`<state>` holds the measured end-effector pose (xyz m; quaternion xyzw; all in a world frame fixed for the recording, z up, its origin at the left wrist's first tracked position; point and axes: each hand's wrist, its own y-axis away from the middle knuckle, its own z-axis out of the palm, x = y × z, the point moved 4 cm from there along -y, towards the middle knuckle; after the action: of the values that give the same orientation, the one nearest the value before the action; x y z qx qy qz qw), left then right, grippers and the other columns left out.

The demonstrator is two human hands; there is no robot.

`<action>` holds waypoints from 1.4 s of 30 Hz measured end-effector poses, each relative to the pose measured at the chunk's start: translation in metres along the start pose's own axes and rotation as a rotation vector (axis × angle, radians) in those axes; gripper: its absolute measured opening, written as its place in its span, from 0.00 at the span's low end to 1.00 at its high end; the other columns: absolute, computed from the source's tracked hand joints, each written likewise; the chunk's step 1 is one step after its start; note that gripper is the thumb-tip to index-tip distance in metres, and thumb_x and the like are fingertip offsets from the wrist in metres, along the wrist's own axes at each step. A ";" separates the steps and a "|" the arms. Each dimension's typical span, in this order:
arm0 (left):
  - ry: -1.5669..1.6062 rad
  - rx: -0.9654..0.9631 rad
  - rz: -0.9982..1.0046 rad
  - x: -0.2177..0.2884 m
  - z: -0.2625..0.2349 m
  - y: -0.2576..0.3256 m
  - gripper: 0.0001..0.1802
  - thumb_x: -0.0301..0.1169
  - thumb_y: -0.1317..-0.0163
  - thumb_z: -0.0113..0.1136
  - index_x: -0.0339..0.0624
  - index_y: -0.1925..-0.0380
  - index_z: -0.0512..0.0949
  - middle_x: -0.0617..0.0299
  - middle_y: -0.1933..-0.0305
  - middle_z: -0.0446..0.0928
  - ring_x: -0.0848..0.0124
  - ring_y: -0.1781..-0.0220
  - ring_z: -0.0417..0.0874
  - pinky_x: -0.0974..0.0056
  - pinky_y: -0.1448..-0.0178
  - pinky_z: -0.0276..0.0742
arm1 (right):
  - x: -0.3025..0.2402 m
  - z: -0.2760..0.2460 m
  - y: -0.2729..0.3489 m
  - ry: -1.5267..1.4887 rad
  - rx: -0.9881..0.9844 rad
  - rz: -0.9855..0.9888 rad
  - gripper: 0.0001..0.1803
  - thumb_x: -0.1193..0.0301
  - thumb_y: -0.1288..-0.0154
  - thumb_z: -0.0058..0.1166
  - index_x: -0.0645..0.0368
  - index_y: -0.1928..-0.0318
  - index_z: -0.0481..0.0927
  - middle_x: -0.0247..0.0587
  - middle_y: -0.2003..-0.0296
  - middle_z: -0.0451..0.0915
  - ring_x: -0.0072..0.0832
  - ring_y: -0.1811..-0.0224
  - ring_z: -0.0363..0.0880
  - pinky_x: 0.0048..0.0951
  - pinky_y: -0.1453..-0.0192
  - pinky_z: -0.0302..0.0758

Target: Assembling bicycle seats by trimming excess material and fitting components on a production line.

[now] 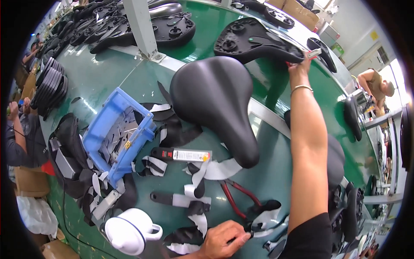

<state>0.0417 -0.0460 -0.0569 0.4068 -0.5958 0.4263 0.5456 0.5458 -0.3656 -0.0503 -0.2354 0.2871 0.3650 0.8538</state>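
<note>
My right hand [300,67] reaches far forward, its fingers closed at the narrow nose of an upturned black bicycle saddle [254,41]. A red and white piece [313,53] shows at those fingers; its kind is unclear. Close to me, my left hand [226,239] is curled shut around a slim dark-handled tool, with a thin pale blade-like end [263,234] pointing right. Between my hands a smooth black saddle [213,99] lies top side up. Red-handled pliers [235,198] lie just beyond my left hand, among black and white scraps [222,169].
A blue crate [101,129] of small blades and bits stands left, near a white lidded mug [127,231]. A boxed blade pack [185,155] lies mid-table. A grey post [141,28] rises behind. Saddles pile up at the far left; other people work at both sides.
</note>
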 end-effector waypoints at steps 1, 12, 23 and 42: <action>-0.045 0.016 0.005 0.004 0.001 0.000 0.09 0.27 0.44 0.65 0.37 0.79 0.76 0.56 0.71 0.79 0.65 0.72 0.80 0.65 0.69 0.74 | -0.021 0.004 0.005 -0.008 0.006 -0.004 0.08 0.71 0.42 0.54 0.56 0.62 0.73 0.38 0.65 0.77 0.34 0.62 0.81 0.44 0.56 0.82; 0.249 0.235 0.321 -0.001 -0.003 0.009 0.16 0.39 0.34 0.57 0.37 0.56 0.71 0.58 0.54 0.73 0.71 0.58 0.76 0.66 0.52 0.71 | -0.327 0.092 0.332 0.872 -0.881 0.077 0.18 0.65 0.42 0.60 0.55 0.51 0.79 0.30 0.67 0.79 0.15 0.71 0.76 0.19 0.72 0.70; 0.676 0.040 -0.376 0.012 -0.029 0.058 0.26 0.35 0.43 0.60 0.37 0.46 0.68 0.59 0.55 0.75 0.69 0.57 0.79 0.64 0.52 0.77 | -0.365 -0.036 0.608 1.224 -1.032 0.096 0.28 0.66 0.48 0.68 0.56 0.46 0.74 0.47 0.58 0.82 0.40 0.64 0.84 0.35 0.62 0.80; 0.042 -0.072 -0.415 0.041 -0.026 0.058 0.18 0.34 0.42 0.53 0.33 0.55 0.72 0.62 0.65 0.76 0.77 0.67 0.77 0.72 0.61 0.74 | -0.376 -0.133 0.677 1.698 -0.843 0.027 0.34 0.70 0.39 0.57 0.51 0.33 0.61 0.49 0.75 0.74 0.47 0.80 0.75 0.44 0.78 0.72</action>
<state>-0.0091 -0.0045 -0.0191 0.4922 -0.5025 0.2918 0.6482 -0.2236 -0.2084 -0.0281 -0.7079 0.6594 0.1552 0.2001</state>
